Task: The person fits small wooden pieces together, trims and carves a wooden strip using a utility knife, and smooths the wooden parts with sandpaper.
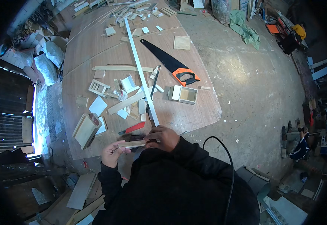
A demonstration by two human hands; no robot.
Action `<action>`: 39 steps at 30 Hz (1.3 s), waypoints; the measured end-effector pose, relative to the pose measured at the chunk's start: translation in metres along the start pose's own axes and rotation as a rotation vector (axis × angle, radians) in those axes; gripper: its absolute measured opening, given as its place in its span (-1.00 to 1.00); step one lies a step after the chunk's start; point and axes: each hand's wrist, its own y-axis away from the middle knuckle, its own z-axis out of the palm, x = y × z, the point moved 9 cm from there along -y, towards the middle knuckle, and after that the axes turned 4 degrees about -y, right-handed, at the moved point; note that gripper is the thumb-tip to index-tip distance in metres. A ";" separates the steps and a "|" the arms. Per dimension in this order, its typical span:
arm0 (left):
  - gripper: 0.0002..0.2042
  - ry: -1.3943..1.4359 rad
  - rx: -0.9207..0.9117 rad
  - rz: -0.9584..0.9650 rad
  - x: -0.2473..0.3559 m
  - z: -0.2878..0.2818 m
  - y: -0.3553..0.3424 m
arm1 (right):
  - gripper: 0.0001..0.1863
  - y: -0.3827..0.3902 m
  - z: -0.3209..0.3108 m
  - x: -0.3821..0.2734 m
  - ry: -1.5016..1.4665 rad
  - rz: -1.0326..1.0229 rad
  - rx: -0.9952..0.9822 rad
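A short, pale wooden strip (132, 144) is held close to my body at the table's near edge. My left hand (111, 153) pinches its left end between thumb and fingers. The fingers of my right hand (164, 138) are closed over the right end and hide it. Whether anything else sits under those fingers, I cannot tell. Just beyond my hands lies a red-handled knife (134, 127). A long white strip (138, 62) runs from near my right hand toward the far side of the table.
A handsaw (167, 62) with an orange and black handle lies on the table (204, 108). Beside it stands a small open wooden box (183, 94). Several wood offcuts (131, 103) cover the middle, and a wooden block (85, 130) stands at the left edge. A black cable (229, 161) loops past my right side.
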 end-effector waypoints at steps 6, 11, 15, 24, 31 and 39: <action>-0.70 0.043 -0.073 -0.015 -0.012 0.000 0.001 | -0.73 0.009 0.004 -0.001 0.022 -0.011 0.011; -0.66 0.063 -0.163 -0.101 -0.024 0.008 -0.001 | -0.73 0.021 0.015 -0.001 0.094 -0.032 0.033; -0.53 0.062 -0.058 -0.040 -0.010 -0.003 0.005 | -0.74 0.023 0.012 -0.004 0.097 0.051 0.122; -0.65 0.169 0.553 0.117 -0.055 -0.129 0.124 | -0.80 0.018 0.033 0.011 0.154 0.234 0.105; -0.77 0.412 1.131 0.076 -0.160 -0.221 0.273 | -0.88 0.029 0.091 0.019 0.069 0.317 0.145; -0.78 0.341 0.910 -0.076 -0.204 -0.202 0.216 | -0.81 0.090 0.101 0.082 -0.025 0.513 0.262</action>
